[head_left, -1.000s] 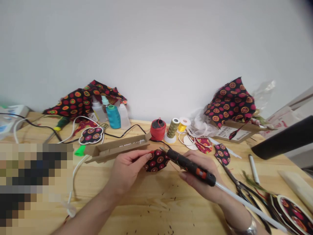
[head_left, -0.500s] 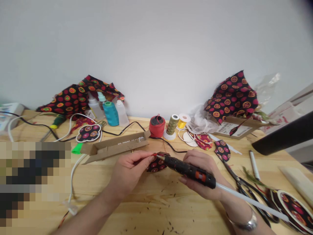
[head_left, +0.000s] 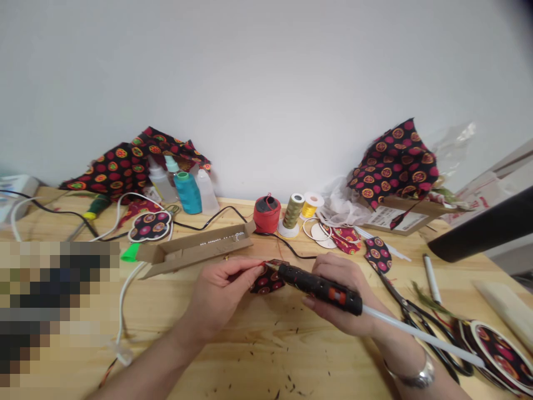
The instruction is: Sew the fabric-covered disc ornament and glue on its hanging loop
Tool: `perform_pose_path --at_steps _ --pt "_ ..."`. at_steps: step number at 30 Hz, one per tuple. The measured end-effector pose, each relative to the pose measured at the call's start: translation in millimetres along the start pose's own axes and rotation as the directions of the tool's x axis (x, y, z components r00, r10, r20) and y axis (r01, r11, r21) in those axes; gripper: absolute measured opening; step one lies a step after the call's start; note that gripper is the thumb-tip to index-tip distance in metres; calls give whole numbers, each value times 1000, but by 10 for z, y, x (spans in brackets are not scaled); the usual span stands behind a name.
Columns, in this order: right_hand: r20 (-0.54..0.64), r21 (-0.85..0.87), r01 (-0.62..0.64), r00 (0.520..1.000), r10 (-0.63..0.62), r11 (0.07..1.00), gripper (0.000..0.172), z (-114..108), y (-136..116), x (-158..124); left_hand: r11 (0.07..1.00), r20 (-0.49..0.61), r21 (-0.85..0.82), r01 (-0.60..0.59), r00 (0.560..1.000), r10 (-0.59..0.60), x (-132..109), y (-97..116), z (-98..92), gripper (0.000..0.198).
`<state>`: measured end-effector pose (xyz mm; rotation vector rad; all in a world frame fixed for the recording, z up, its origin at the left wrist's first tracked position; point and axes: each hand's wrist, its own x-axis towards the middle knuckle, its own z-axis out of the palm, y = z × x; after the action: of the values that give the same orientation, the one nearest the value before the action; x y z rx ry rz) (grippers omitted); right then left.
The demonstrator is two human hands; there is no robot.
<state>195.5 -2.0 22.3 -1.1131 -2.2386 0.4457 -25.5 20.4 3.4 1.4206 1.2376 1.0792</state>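
My left hand [head_left: 225, 289] pinches the edge of a small dark patterned fabric piece [head_left: 268, 282] between thumb and fingers, just above the table. My right hand [head_left: 343, 289] is wrapped round a black hot glue gun [head_left: 314, 286], whose metal nozzle points left at the fabric's upper edge, near my left fingertips. Out of the gun's back end runs a long translucent glue stick [head_left: 425, 336], slanting down to the right. Whether the nozzle touches the fabric I cannot tell. Beyond my left hand lies an open narrow cardboard box [head_left: 200, 250] with a string of small beads inside.
Behind stand a red spool [head_left: 267, 215], an olive thread cone [head_left: 293, 214], a yellow spool [head_left: 310, 205] and a teal thread cone [head_left: 188, 194]. Black scissors [head_left: 420, 319] and fabric-covered discs [head_left: 499, 355] lie right. A black cylinder [head_left: 483, 228] juts in. A white cord [head_left: 122, 305] runs left.
The glue gun and my right hand have shifted slightly left and up. My left hand keeps its hold on the fabric piece, nearly still.
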Motion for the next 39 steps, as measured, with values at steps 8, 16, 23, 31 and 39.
perform_pose_path --at_steps 8,16,23,31,39 --pt "-10 -6 -12 1000 12 1000 24 12 30 -25 999 -14 28 -41 999 42 1 -11 5 13" --pt "-32 -14 -16 999 16 1000 23 6 25 -19 990 -38 72 -123 991 125 -15 -30 4 13" --pt "-79 1 -9 997 9 1000 22 -27 36 -31 989 -26 69 -129 991 131 -17 -31 -2 15" --pt "-46 -4 -11 999 10 1000 22 17 2 -31 991 -22 68 -118 993 120 -8 -20 17 14" --pt "-15 -22 -16 1000 16 1000 24 29 -11 -11 991 -14 66 -113 993 115 -23 -31 15 14"
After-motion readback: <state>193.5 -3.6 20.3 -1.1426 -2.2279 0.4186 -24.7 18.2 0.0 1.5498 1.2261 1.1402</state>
